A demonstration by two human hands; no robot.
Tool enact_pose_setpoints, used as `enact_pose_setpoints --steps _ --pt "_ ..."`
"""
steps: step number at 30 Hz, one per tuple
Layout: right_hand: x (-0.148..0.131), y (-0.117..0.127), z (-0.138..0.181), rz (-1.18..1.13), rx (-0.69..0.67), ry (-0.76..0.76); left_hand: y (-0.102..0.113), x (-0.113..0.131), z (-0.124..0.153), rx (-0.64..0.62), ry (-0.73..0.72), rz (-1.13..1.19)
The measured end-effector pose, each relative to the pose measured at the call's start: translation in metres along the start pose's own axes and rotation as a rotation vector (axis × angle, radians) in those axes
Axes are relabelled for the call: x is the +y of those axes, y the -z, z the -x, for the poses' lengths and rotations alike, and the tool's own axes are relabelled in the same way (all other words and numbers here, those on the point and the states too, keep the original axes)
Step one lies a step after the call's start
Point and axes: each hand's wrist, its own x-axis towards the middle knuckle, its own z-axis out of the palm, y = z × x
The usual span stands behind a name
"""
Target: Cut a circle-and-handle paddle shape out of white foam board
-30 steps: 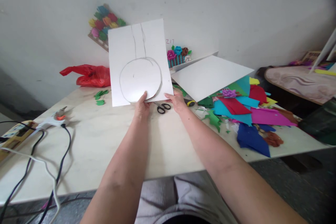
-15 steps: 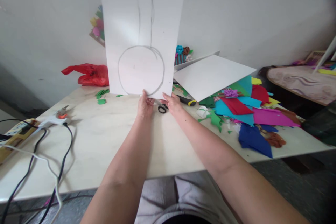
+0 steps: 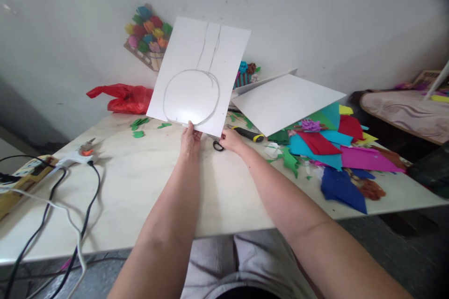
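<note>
A white board (image 3: 196, 51) with a pencilled circle and two lines rising from it is held up above the table, leaning. My left hand (image 3: 191, 140) is closed on its lower edge, thumb in front. At the board's lower right corner, my right hand (image 3: 232, 141) has its fingers curled beside the black-handled scissors (image 3: 218, 146). Whether those fingers grip the corner or the scissors is hidden. Just right of that hand lies a black and yellow utility knife (image 3: 249, 134).
Another white board (image 3: 287, 103) rests over coloured sheets (image 3: 368, 159) and green scraps at right. A red plastic bag (image 3: 128, 99) lies back left. A glue gun (image 3: 79, 156), power strip (image 3: 33, 175) and cords occupy the left. A paper-flower piece (image 3: 147, 32) hangs on the wall.
The drawn board has tipped, its top now lower and slanting right, uncovering the wall flowers. My right thumb has come off the board's front, and that hand sits slightly lower by the scissors.
</note>
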Motion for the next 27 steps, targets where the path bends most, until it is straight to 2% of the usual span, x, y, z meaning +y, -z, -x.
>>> enact_pose_setpoints --steps 2,5,8,11,17,21,24,27 --pt "-0.008 0.003 0.003 0.327 -0.029 0.042 0.001 0.000 -0.001 -0.001 -0.005 -0.010" --pt "-0.026 0.007 0.010 0.695 -0.216 0.012 0.001 -0.001 -0.002 0.005 -0.011 -0.007" --pt "-0.039 0.012 0.015 0.845 -0.338 0.002 0.001 -0.001 -0.004 0.020 -0.022 0.012" --pt "-0.042 0.018 0.016 0.888 -0.372 0.017 0.003 -0.001 -0.006 0.016 -0.025 0.008" --pt "-0.033 0.033 0.010 0.849 -0.329 -0.057 0.004 -0.001 -0.007 0.017 -0.029 -0.003" --pt "-0.024 0.044 0.005 0.717 -0.387 -0.073 0.002 0.001 -0.005 0.013 -0.028 -0.023" --pt "-0.014 0.050 0.001 0.496 -0.494 -0.105 0.001 0.002 -0.005 0.023 -0.022 -0.060" --pt "-0.005 0.054 0.001 0.140 -0.593 -0.236 0.002 0.000 -0.007 0.018 -0.018 -0.068"
